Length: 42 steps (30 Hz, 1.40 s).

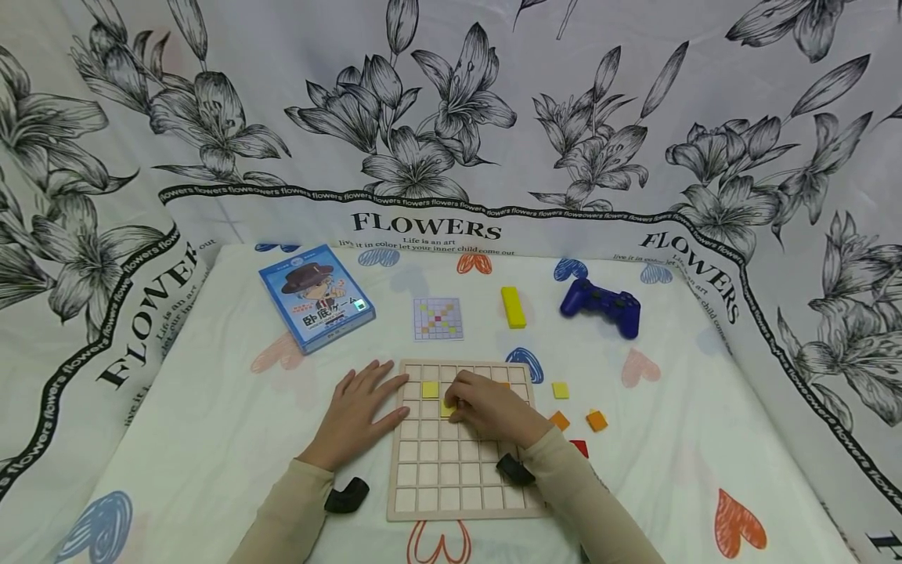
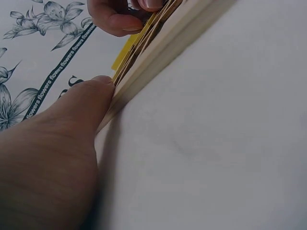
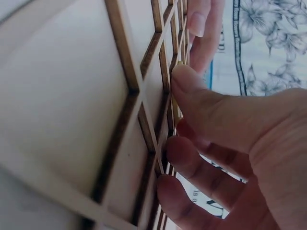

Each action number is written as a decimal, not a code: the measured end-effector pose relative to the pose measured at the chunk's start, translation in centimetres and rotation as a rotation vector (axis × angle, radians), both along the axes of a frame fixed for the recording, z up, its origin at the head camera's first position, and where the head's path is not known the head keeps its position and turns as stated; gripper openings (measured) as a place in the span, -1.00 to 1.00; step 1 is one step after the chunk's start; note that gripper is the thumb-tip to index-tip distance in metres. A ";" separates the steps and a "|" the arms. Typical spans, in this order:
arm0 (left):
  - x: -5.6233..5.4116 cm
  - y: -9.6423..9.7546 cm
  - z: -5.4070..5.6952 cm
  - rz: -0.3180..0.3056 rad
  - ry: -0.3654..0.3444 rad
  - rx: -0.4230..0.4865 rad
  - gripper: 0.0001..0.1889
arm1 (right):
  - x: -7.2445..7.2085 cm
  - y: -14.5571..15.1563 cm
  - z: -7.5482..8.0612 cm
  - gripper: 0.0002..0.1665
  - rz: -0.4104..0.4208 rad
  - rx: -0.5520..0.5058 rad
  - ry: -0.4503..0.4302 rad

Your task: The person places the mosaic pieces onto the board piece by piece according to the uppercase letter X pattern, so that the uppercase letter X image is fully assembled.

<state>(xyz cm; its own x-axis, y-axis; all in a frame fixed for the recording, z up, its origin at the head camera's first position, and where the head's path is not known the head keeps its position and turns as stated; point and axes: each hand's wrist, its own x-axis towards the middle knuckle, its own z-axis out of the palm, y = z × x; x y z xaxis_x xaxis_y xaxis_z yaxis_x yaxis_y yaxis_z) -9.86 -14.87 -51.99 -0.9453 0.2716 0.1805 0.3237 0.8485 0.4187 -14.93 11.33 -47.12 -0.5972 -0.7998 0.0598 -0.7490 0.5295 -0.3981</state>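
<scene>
– what do we see under the right hand (image 1: pixel 493 406)?
– we see its fingers curled, thumb and fingertips pinching a yellow tile (image 1: pixel 446 410) on the wooden grid board (image 1: pixel 428 474).
– and the left hand (image 1: pixel 354 421)?
– there we find the fingers spread, not gripping, with the thumb and a fingertip touching the board's left edge.
– do we have other tiles?
– we have a second yellow tile (image 1: pixel 430 389) lying in a square, up and to the left of the pinched one. right of the board we count a loose yellow tile (image 1: pixel 560 390), two orange tiles (image 1: pixel 597 421) and a red tile (image 1: pixel 579 448), partly hidden by the right sleeve (image 1: pixel 588 489).
– beyond the board?
– we see a patterned card (image 1: pixel 438 319), between a blue box (image 1: pixel 319 298) and a yellow block (image 1: pixel 514 307).
</scene>
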 end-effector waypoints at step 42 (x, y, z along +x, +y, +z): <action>-0.1 0.2 0.2 0.001 0.004 0.020 -0.39 | 4.9 18.3 0.0 -0.61 -0.740 0.056 -0.001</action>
<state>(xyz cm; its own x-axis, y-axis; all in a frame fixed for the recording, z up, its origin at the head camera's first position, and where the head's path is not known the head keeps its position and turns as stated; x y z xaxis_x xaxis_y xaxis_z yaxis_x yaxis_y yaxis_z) -9.91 -14.63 -51.79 -0.9447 0.2671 0.1901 0.3249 0.8400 0.4346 -10.01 29.66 -47.13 -0.9814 -0.1896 0.0303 -0.1878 0.9152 -0.3565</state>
